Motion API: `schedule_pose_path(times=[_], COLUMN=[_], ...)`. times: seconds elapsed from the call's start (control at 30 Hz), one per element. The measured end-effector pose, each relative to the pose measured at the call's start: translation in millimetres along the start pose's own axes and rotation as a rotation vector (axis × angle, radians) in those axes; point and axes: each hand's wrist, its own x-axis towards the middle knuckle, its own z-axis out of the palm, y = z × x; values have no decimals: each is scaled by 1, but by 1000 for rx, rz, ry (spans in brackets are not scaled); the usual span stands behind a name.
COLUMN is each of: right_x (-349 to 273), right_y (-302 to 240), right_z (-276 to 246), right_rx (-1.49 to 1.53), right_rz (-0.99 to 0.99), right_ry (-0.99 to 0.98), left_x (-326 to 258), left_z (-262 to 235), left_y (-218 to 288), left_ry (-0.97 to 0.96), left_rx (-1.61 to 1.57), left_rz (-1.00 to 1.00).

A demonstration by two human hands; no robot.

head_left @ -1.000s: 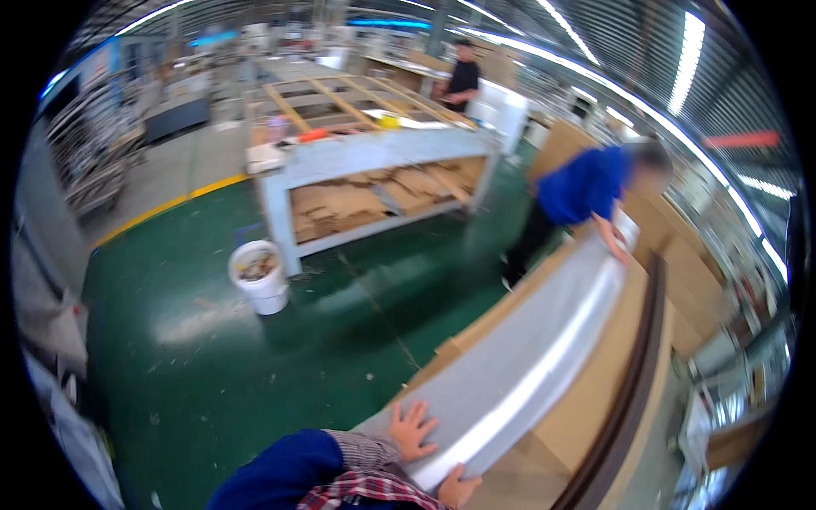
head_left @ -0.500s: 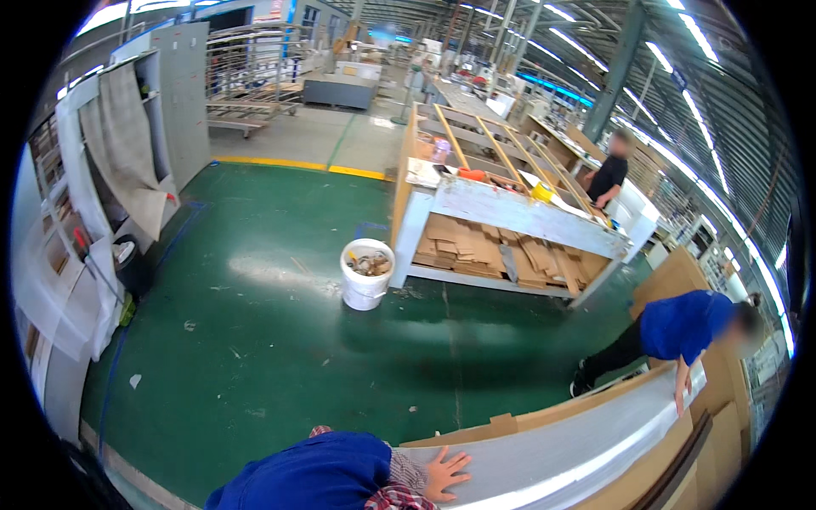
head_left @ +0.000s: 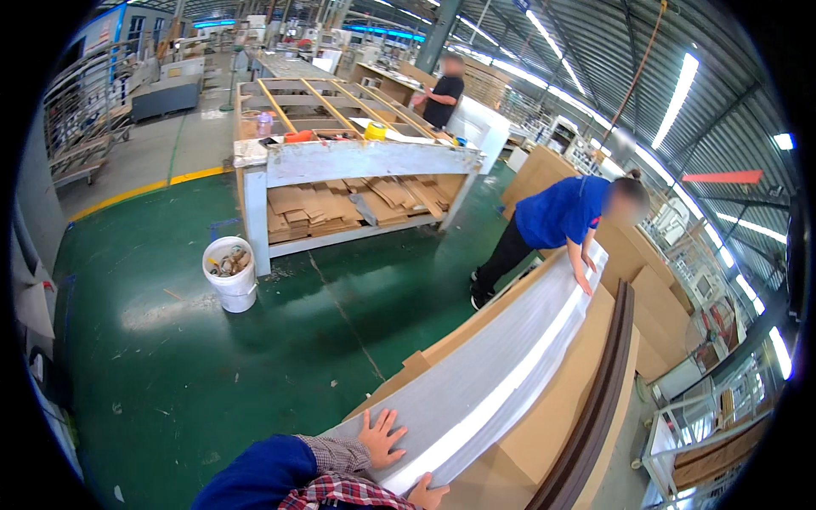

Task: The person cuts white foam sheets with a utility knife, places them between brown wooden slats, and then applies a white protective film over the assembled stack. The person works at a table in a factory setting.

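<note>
My left hand (head_left: 382, 438) lies flat, fingers spread, on a long board wrapped in silvery-white film (head_left: 484, 365). Close beside it, my right hand (head_left: 427, 492) rests at the near end of the film, by its right edge; the visible fingers are apart and nothing shows in them. The wrapped board runs away from me to the far right, on top of brown cardboard (head_left: 544, 399). At its far end a co-worker in a blue top (head_left: 557, 212) bends over with both hands on the film.
Dark brown strips (head_left: 595, 395) lie right of the board. A white bucket of scraps (head_left: 231, 280) stands on the green floor. Beyond it is a workbench (head_left: 365, 161) with a slatted wooden frame on top and flat cardboard underneath. Another person (head_left: 444, 93) stands behind the bench.
The view has swung to the right, bringing the brown strips and a cart into sight. My right hand has come into view beside the left. The co-worker's second hand now shows on the film.
</note>
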Motion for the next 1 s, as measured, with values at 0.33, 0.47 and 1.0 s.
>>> schedule_pose_path(times=[0.33,0.47,1.0], right_x=[-6,-7,11], right_y=[-19,-21,23], right_z=[-10,-11,7], right_rx=[-3,20,37], right_rz=[96,58,-117], right_ry=[-74,-65,-32], left_x=[-3,-3,0], left_z=[8,13,13], left_y=[-4,-6,-4], left_ry=[62,98,91], left_rx=[-5,-11,-20], left_rz=[21,25,20])
